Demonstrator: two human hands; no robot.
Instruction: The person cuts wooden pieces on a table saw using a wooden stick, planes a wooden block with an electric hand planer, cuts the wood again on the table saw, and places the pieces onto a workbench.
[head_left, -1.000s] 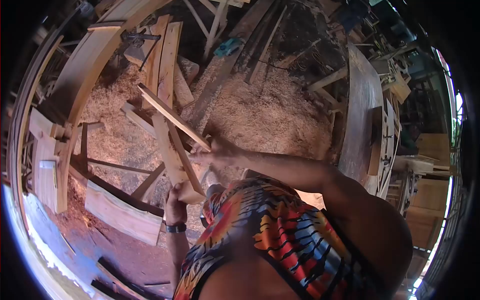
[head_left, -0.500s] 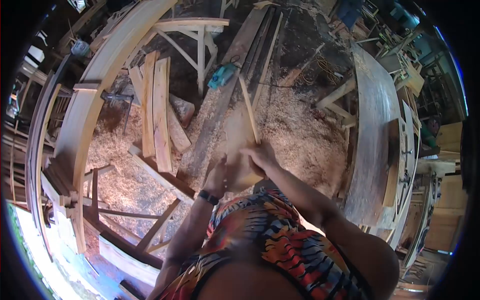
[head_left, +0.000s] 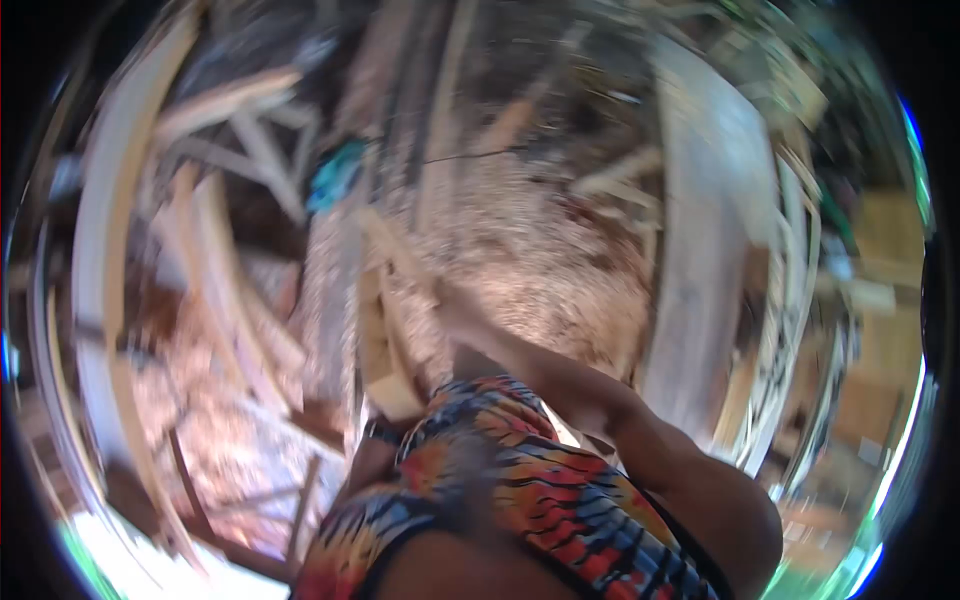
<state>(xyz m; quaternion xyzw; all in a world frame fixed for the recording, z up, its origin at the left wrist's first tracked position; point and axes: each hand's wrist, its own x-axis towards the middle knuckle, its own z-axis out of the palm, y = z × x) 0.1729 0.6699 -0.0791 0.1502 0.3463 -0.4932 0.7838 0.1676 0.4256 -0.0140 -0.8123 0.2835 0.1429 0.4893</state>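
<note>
Motion blur softens the whole view. My right hand (head_left: 455,308) is closed around the near end of a thin wooden strip (head_left: 395,243), which points forward and left. Just left of that hand is a wooden board (head_left: 388,385), tilted with its pale end toward my body. My left forearm (head_left: 365,468) is low, beside my torso, with a dark band at the wrist. The left hand lies at or behind the board's near end; its fingers are hidden or smeared, so its grip cannot be made out.
A teal power tool (head_left: 336,177) rests on a long plank ahead. Wood shavings (head_left: 540,270) cover the floor. A wide board (head_left: 700,250) stands on supports at right, a long plank (head_left: 105,230) at left. Loose boards (head_left: 235,290) lean nearby. A cord (head_left: 470,156) crosses ahead.
The view has swung, so the surroundings appear shifted left. My left hand has dropped back toward my body, and the board looks turned more upright. My right hand still holds the strip.
</note>
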